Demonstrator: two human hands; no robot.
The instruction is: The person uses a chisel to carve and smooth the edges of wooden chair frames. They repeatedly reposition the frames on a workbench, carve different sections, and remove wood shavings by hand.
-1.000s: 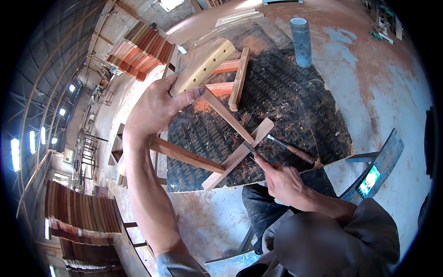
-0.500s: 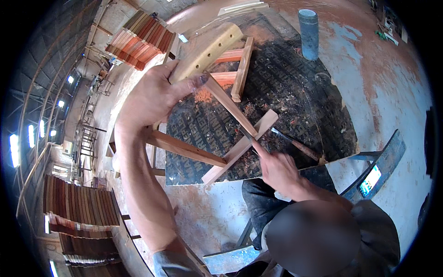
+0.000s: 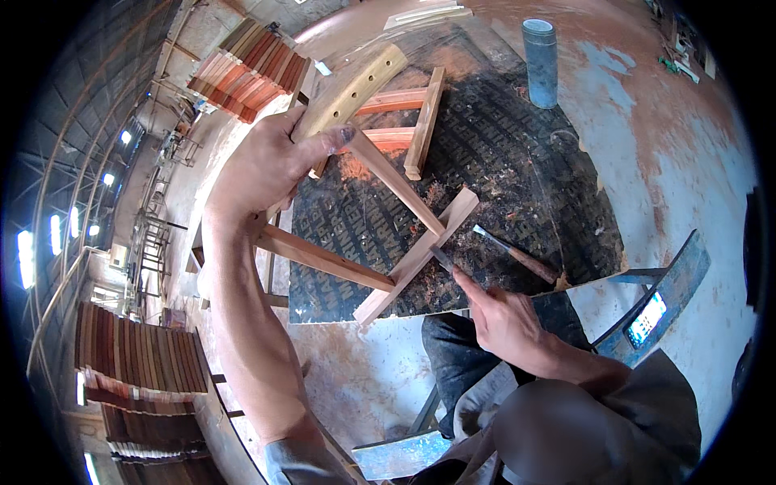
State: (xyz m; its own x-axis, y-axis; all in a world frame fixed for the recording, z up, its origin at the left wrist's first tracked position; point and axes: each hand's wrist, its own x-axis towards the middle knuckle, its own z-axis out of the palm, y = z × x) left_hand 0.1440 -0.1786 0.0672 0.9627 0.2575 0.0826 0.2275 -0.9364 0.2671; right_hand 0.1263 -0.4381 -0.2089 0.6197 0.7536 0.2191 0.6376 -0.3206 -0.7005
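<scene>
My left hand (image 3: 271, 162) grips a wooden frame by its thick, pale, curved rail (image 3: 356, 90), which has a row of round holes. The thumb presses beside a slat (image 3: 396, 182) that runs down to a flat crossbar (image 3: 416, 257). A second slat (image 3: 327, 260) meets the same crossbar nearer its low end. My right hand (image 3: 505, 319) is closed around a narrow, flat metal tool (image 3: 442, 259), index finger stretched along it. The tool's tip is at the crossbar, just below the slat joint; its handle is hidden in the palm. A chisel (image 3: 517, 254) with a wooden handle lies to the right.
Under the frame is a dark, dusty work board (image 3: 558, 194). Another slatted wooden frame (image 3: 424, 125) lies farther back, and a blue-grey cylinder (image 3: 540, 65) stands at the far right. A lit phone (image 3: 647, 319) rests on a blue bench (image 3: 687, 263). Wood stacks (image 3: 141, 352) stand at left.
My right hand has drawn back toward me and slightly right, pulling the metal tool away from the slat joint. The held rail has shifted a little left.
</scene>
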